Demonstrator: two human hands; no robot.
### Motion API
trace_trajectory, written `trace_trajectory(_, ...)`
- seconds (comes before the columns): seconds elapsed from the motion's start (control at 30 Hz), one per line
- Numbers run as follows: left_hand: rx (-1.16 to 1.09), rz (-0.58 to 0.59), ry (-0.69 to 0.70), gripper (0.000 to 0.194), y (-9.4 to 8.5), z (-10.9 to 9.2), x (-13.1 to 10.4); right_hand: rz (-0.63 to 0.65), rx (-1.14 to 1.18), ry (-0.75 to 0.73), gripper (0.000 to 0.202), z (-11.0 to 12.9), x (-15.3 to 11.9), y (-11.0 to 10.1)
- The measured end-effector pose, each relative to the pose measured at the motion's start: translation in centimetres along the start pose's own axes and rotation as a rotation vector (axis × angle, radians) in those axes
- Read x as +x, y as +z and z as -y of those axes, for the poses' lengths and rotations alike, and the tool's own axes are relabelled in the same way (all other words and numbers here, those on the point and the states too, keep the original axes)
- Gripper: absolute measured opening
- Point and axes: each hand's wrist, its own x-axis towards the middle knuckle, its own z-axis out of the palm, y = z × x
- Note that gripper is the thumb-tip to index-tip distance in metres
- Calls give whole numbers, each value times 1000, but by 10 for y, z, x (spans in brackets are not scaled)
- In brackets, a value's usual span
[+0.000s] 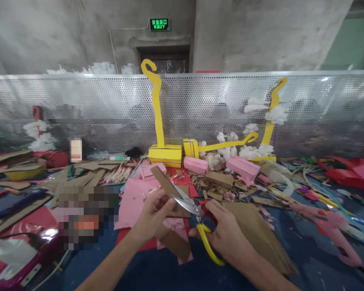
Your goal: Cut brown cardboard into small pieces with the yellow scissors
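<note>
— Right hand (226,224) grips the scissors (197,210), blades apart. Left hand (153,214)?
— Pinches a cardboard strip (163,178) beside the blades. Cutting appears unfinished.
— Completed parts?
— One yellow hook (157,109) stands joined to a yellow box (165,154). Remaining work: cannot tell.
— Containers?
— Yellow box, pink box (195,165); contents hidden.
</note>
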Motion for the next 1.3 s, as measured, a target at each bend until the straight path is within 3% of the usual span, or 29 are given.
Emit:
trace_trajectory(0.3,-44,42,-41,27,4,-4,0,-45,-48,-10,38,-11,1,5)
trace_trajectory(0.57,7,-65,60,24,-2,-8,5,-32,-68,5,38,-11,4,1)
trace_trajectory(0.87,-91,50,9,29,3,-8,2,6,-88,-14,36,-1,-2,-1)
trace_trajectory(1.07,12,-29,42,28,5,-4,1,-31,-72,-24,34,-8,-2,4)
trace_trajectory(1.3,-25,-15,85,25,10,1,-1,-80,-59,-30,41,-14,2,5)
